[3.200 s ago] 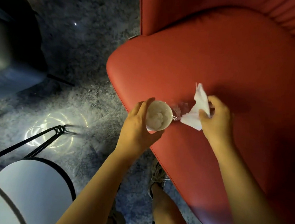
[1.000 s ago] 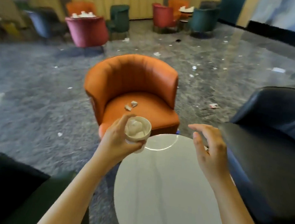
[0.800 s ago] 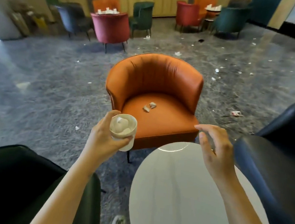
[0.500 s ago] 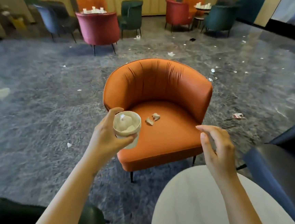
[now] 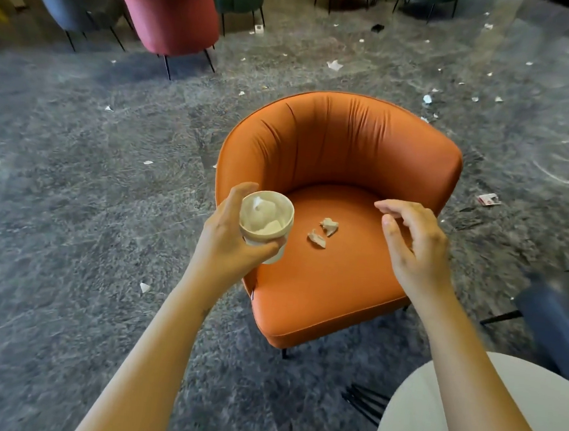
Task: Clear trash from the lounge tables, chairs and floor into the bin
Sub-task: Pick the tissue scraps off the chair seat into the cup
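LOUNGE: My left grip (image 5: 229, 241) curls round a cup (image 5: 266, 220) stuffed with paper (tissue, by the look), held at the orange chair's (image 5: 341, 144) edge. My right grip (image 5: 414, 244) hovers loosely open, holding nothing, above the seat, where two scraps (image 5: 329, 225) lie. Litter (image 5: 334, 65) dots the floor (image 5: 71, 196).

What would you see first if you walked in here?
The big orange chair in the middle grabs you first, with two crumpled scraps lying on its seat. In front of it the left hand holds a cup stuffed with paper, and the right hand hovers empty over the seat. Little white bits are scattered over the grey floor behind.
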A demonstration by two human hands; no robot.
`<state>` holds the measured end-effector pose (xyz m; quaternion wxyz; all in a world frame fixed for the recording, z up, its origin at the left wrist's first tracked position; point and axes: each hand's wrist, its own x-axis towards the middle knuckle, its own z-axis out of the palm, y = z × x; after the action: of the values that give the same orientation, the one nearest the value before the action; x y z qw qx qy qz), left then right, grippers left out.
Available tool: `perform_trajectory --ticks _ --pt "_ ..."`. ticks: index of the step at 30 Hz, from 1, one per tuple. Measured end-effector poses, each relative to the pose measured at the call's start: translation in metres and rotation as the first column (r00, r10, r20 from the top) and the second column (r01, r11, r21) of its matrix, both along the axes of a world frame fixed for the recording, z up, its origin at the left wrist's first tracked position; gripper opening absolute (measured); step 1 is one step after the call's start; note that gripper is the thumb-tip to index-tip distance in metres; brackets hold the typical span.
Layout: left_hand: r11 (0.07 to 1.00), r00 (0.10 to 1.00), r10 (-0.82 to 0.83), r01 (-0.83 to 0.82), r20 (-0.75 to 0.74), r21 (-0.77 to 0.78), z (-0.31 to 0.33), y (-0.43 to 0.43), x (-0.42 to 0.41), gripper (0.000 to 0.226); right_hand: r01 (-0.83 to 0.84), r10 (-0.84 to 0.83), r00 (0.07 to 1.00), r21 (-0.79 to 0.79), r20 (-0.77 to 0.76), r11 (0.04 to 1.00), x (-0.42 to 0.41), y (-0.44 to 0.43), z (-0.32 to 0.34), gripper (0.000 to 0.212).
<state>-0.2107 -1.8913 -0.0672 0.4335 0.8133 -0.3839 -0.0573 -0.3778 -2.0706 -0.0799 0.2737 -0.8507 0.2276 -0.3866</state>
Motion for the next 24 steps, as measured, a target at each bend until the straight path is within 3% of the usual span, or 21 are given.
perform_trajectory --ticks 4,15,24 --pt "1.0 1.0 -0.012 0.012 -0.029 0.003 -0.017 -0.012 0.02 0.074 0.028 -0.027 0.999 0.025 -0.041 0.999 0.018 -0.013 -0.014 0.027" --pt "0.999 0.99 -0.01 0.015 -0.144 0.036 -0.079 -0.093 0.091 0.09 0.086 -0.056 0.977 0.14 -0.204 0.986 0.105 -0.099 -0.078 0.023" --pt "0.985 0.953 0.057 -0.005 -0.299 0.17 -0.197 -0.212 0.136 0.098 0.08 0.048 0.907 0.284 -0.418 0.955 0.184 -0.199 -0.203 0.042"
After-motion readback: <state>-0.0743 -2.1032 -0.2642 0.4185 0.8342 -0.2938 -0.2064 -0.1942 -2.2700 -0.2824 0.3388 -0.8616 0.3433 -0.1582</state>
